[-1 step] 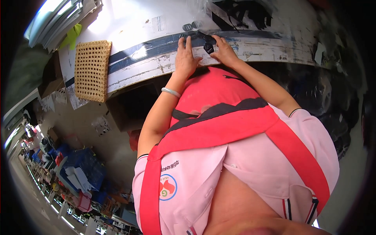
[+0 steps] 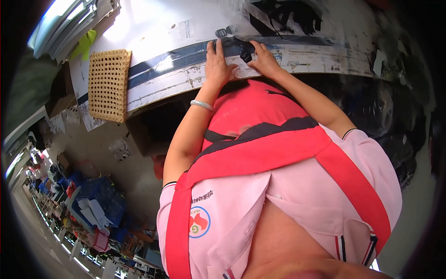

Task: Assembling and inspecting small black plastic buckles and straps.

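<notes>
A black buckle (image 2: 246, 56) with a black strap (image 2: 240, 43) was set between the two hands, close to the near edge of a white worktop (image 2: 153, 29). The left hand (image 2: 217, 69) was placed to the left of the strap, its fingers reached forward over a dark band of tape (image 2: 188, 53) and its thumb held out to the side; its grip was spread, and whether anything was pressed under the fingertips could not be told. The right hand (image 2: 266, 61) was placed just to the right of the buckle, with its forefinger and thumb parted and both brought up close to the black parts; whether the buckle or strap was pinched by this grip could not be told. Two small dark pieces (image 2: 220, 33) were laid side by side beyond the strap, and farther off to the right some black material (image 2: 297, 15) was seen among clear plastic. A woven cane mat (image 2: 109, 83) was laid well to the left, its near end extended over the worktop's edge. Beyond it were placed a yellow-green strip (image 2: 83, 45) and a stack of sheets (image 2: 65, 29). A red apron (image 2: 260, 153) was worn over a pink shirt (image 2: 225, 204), and a pale bracelet (image 2: 201, 105) was worn on the left wrist.
</notes>
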The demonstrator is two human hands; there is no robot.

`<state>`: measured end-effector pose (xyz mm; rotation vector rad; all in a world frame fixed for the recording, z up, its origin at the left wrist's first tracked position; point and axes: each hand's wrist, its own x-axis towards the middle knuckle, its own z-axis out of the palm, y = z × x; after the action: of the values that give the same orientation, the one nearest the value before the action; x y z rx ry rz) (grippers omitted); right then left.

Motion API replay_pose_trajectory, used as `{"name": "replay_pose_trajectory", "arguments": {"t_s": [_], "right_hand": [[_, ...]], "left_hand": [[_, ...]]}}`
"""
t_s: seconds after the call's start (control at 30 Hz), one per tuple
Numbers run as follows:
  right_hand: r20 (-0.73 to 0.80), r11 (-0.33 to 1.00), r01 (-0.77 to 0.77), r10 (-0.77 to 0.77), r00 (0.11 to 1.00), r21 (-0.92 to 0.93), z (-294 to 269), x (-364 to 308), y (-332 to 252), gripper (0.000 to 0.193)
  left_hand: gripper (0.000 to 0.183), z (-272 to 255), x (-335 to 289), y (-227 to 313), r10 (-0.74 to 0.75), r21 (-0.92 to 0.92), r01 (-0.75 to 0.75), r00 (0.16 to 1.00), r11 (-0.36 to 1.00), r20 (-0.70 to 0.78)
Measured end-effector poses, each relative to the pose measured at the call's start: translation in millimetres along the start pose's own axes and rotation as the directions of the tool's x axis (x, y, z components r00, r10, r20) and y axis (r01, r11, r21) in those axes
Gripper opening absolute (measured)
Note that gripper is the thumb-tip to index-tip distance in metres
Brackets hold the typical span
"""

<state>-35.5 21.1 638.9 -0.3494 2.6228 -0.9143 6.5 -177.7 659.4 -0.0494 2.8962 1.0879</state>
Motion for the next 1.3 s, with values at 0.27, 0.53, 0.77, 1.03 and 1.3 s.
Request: {"name": "replay_pose_trajectory", "arguments": {"t_s": [0.27, 0.53, 0.77, 1.03, 1.3], "right_hand": [[-0.046, 0.998, 0.057, -0.056, 0.997, 0.035, 1, 29, -11, 0.067], [-0.051, 0.980, 0.170, -0.165, 0.985, 0.106, 18, 57, -12, 0.047], [0.033, 0.974, 0.206, -0.210, 0.977, 0.091, 19, 54, -26, 0.041], [0.177, 0.951, 0.310, -0.302, 0.937, -0.018, 7, 21, -95, 0.045], [-0.012, 0.880, 0.417, -0.425, 0.905, 0.230, -4, 24, -82, 0.029]], "left_hand": [[0.082, 13, 43, 10, 0.036, 0.092, -0.045, 0.995, 0.995, 0.095], [0.048, 24, 50, 2, -0.041, -0.246, 0.080, 0.986, 0.966, 0.160], [0.052, 12, 37, -19, -0.087, -0.776, 0.624, 0.772, -0.091, 0.630], [0.026, 24, 41, -36, -0.076, -0.664, 0.500, 0.765, -0.556, 0.639], [0.020, 26, 39, -37, -0.024, -0.608, 0.461, 0.784, -0.647, 0.620]]}}
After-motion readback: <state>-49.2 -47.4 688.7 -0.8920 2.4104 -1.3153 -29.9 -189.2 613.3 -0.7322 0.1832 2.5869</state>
